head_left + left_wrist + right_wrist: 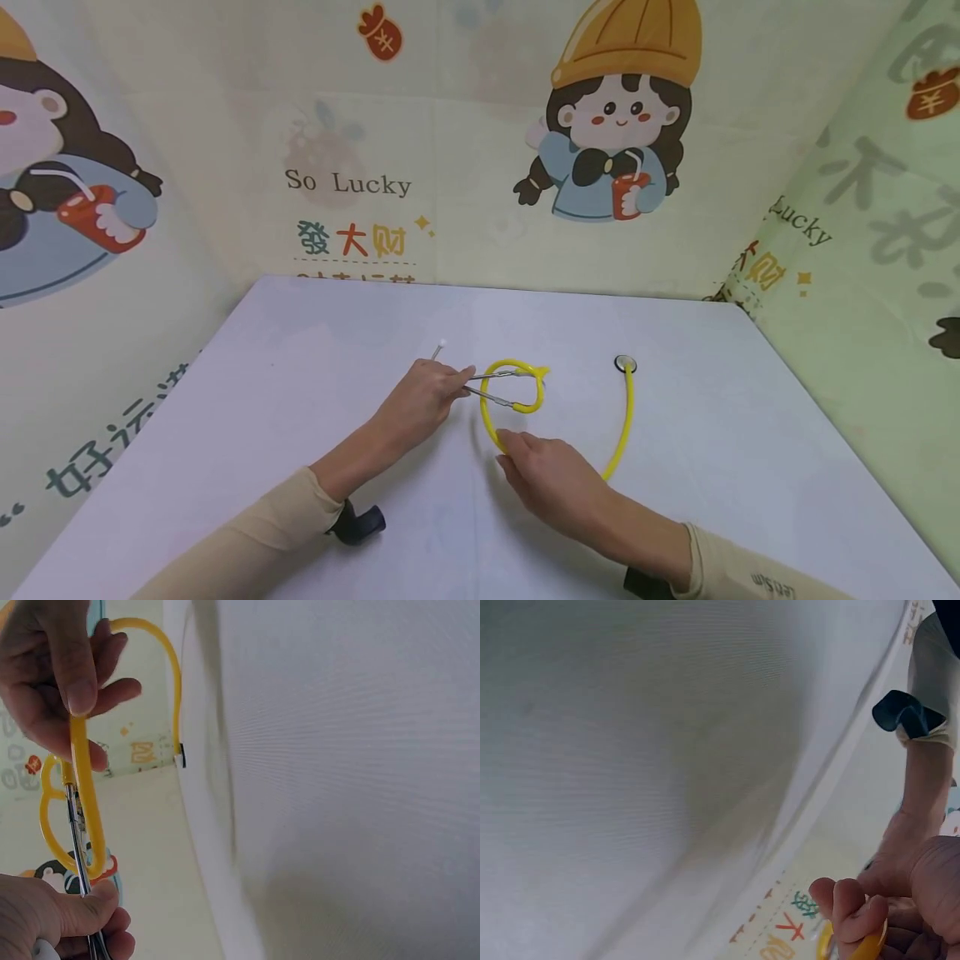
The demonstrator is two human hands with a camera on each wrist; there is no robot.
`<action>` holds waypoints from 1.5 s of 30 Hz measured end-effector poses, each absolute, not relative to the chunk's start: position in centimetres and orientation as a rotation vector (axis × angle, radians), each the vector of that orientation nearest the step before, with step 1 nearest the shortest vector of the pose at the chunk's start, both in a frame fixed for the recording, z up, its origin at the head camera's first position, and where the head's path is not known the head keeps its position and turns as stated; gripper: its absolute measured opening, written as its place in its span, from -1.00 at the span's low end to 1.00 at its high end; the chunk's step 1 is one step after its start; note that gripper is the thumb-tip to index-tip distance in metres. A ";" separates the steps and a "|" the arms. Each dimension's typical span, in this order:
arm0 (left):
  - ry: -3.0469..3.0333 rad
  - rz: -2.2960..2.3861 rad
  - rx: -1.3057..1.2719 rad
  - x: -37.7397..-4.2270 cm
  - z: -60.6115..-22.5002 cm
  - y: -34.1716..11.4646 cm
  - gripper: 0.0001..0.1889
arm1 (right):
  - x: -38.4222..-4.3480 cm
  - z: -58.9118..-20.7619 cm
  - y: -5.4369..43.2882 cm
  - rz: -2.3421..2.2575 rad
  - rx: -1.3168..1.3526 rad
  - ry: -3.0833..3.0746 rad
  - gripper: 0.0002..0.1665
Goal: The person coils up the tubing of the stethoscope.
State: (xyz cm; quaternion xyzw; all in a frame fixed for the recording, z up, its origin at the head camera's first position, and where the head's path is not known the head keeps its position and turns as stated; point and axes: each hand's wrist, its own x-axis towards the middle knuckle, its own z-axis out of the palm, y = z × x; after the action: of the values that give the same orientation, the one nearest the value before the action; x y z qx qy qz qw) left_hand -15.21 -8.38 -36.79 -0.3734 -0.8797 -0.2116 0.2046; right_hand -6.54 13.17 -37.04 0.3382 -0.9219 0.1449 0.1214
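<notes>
A stethoscope with yellow tubing [628, 417] is held up between both hands in the head view. My left hand [427, 400] grips its metal ear tubes [491, 397], and one white eartip [442, 343] pokes out past the knuckles. Lower and to the right, my right hand [558, 487] pinches the yellow tube, which loops round the ear tubes. The round chest piece [625, 363] lies on the table at the tube's far end. In the left wrist view, the right thumb and fingers [81, 696] close on the yellow tube above the left hand [67, 915].
The white table [225, 400] spreads under both hands. Patterned cloth walls [480, 242] with cartoon figures stand at its back and sides. A black wrist device [358, 525] hangs under the left sleeve, and another [647, 582] shows below the right wrist.
</notes>
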 end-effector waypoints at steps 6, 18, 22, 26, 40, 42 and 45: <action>-2.466 -0.527 -1.007 -15.2 -37.1 -8.2 -0.60 | -5.8 -35.9 12.9 0.278 0.957 -2.675 -0.69; -2.522 -0.442 -1.003 -14.5 -36.8 -7.6 -0.62 | -5.1 -31.9 13.4 -0.023 0.989 -2.590 -0.65; -2.552 -0.424 -1.021 -14.4 -36.7 -7.4 -0.62 | -5.3 -30.8 13.8 -0.022 1.023 -2.662 -0.70; -2.555 -0.402 -1.039 -14.3 -36.8 -7.4 -0.63 | -5.7 -30.2 14.2 -0.051 1.096 -2.623 -0.70; -2.550 -0.227 -1.078 -13.8 -37.0 -7.6 -0.63 | -8.9 -30.4 15.8 0.038 1.142 -2.388 -0.75; -2.542 -0.225 -1.094 -13.8 -37.1 -7.6 -0.63 | -9.3 -30.5 15.9 0.057 1.136 -2.367 -0.76; -2.517 -0.206 -1.118 -13.7 -37.2 -7.5 -0.64 | -9.8 -30.7 16.1 0.079 1.130 -2.331 -0.74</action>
State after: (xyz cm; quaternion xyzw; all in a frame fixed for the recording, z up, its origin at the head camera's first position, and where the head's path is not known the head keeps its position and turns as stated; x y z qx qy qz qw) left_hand -13.72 -7.52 -37.22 -0.3974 -0.8950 -0.0733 0.1890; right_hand -9.83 16.05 -30.71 0.4198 -0.8655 0.0295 0.2716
